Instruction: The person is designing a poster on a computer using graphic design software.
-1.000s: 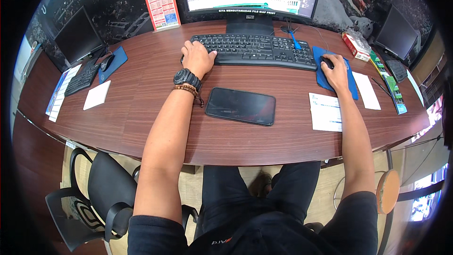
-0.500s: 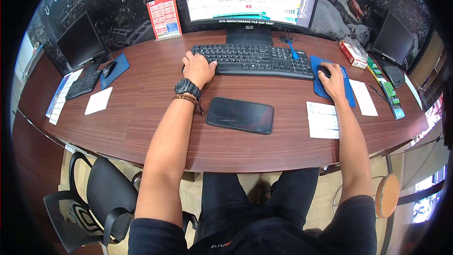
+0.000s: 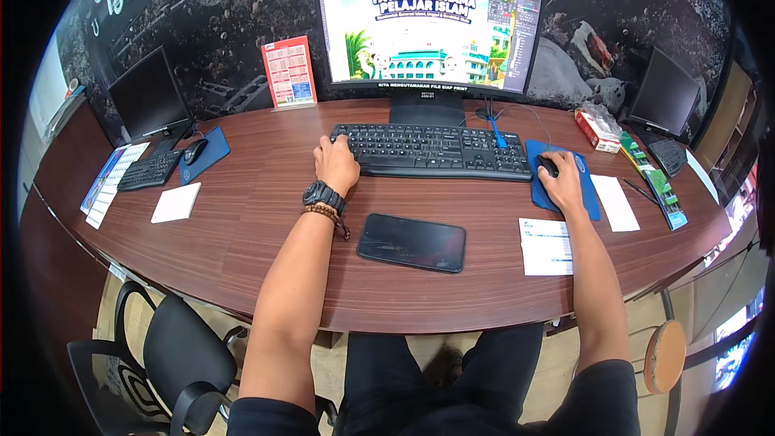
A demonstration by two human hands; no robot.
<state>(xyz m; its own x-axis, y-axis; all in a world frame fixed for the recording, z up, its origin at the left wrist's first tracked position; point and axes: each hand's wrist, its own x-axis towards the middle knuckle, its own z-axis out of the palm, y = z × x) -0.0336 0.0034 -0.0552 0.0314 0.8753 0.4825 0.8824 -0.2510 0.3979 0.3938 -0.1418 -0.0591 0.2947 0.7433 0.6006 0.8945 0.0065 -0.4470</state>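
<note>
At the left end of the black keyboard rests my left hand, fingers a little bent over the edge keys, holding nothing. A dark watch and a beaded bracelet circle that wrist. My right hand is wrapped over a black mouse, which it mostly covers. Under the mouse lies a blue mouse pad. Between my forearms a black smartphone lies screen up. Behind the keyboard a large monitor shows a colourful design with a green and white building.
A printed sheet lies beside my right forearm, with white paper further right. A red and white box and a red calendar stand at the back. Smaller monitors flank the desk. A black chair is at lower left.
The view has tilted up, bringing the whole monitor in. Its screen now shows the design smaller and more fully. My left thumb has drawn in; my right hand stays on the mouse.
</note>
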